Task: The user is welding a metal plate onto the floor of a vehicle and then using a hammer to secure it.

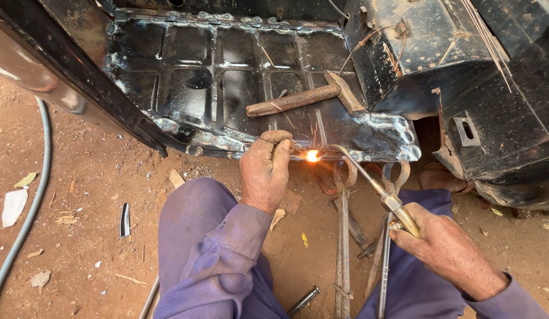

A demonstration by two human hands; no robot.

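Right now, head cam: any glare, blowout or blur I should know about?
Head view: the flame spot at the torch tip is blown out to a white-orange blob, hiding the seam there. Daylight glints off the black floor panel, with soft shadows. Left hand, right hand and the hammer are sharp; straight edges bow toward the frame edges.

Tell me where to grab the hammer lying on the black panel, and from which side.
Probably best to take the hammer by its wooden handle near the left butt end, coming from above. It lies flat, free of other things, head to the right; that end is farthest from the flame near the left hand.
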